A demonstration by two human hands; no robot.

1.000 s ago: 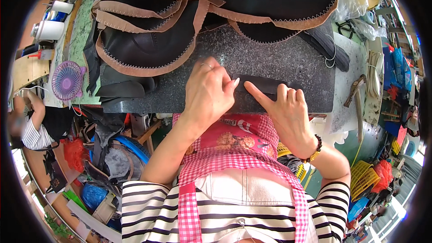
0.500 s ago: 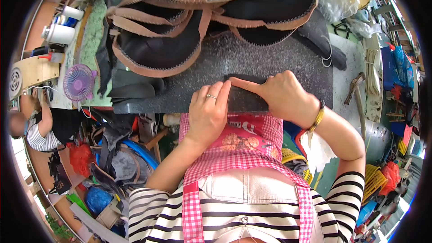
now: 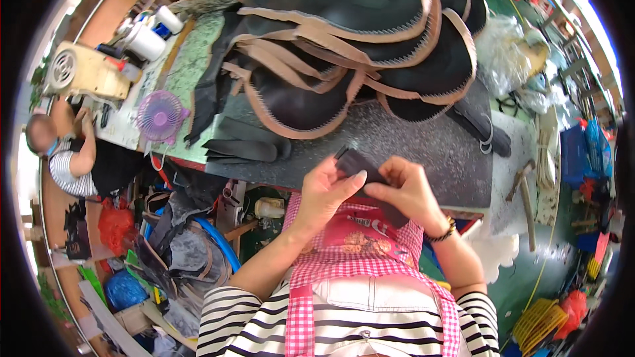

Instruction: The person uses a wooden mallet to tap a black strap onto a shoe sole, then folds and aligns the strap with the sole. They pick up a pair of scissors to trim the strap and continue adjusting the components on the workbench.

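Note:
My left hand [image 3: 331, 188] and my right hand [image 3: 411, 192] both grip a black strip of leather-like material [image 3: 360, 164], raised just off the near edge of the dark speckled slab [image 3: 423, 152]. My left fingers and thumb clasp its upper end. From the right, my other thumb and fingers pinch its middle, and the lower end hangs over my apron [image 3: 360, 225]. Beyond my hands lies a pile of black curved pieces [image 3: 301, 102] with tan, zigzag-stitched borders. Several flat black pieces [image 3: 245, 150] rest at the slab's left.
A purple fan [image 3: 161, 116] stands left of the slab. On the right are a hammer [image 3: 527, 192], a black roll [image 3: 493, 142] and clear plastic bags [image 3: 503, 56]. At far left another person [image 3: 73, 158] sits by a cream machine [image 3: 86, 71].
My hands have lifted the black strip off the slab and drawn it toward me, both now gripping it; earlier they pressed on it. My view has shifted, so the pile appears further right.

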